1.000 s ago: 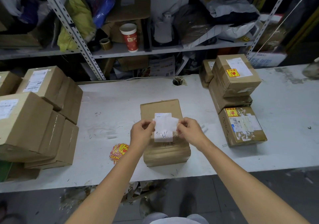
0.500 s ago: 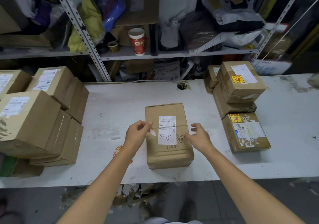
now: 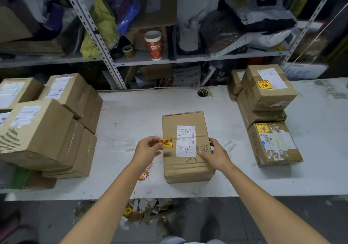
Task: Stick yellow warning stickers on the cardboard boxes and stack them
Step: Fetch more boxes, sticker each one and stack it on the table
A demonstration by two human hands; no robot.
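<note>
A cardboard box [image 3: 185, 168] with a white shipping label lies in the middle of the white table [image 3: 131, 115]. My left hand [image 3: 147, 150] pinches a yellow warning sticker [image 3: 166, 143] just over the box's left top edge. My right hand [image 3: 214, 154] rests on the box's right side, fingers on its top. A small pile of spare yellow stickers [image 3: 144, 174] lies on the table beneath my left wrist. At the right, stickered boxes stand in a stack [image 3: 267, 91], and another stickered box [image 3: 274, 144] lies in front of it.
Several boxes without yellow stickers [image 3: 43, 129] are piled at the table's left end. A metal shelf [image 3: 143, 60] with a red paper cup, tape rolls and bags runs behind the table. Paper scraps litter the floor [image 3: 145, 208] under the front edge.
The white backing sheet both hands held is gone. My left hand now pinches a peeled yellow sticker at the box's left edge, and my right hand has come down onto the box.
</note>
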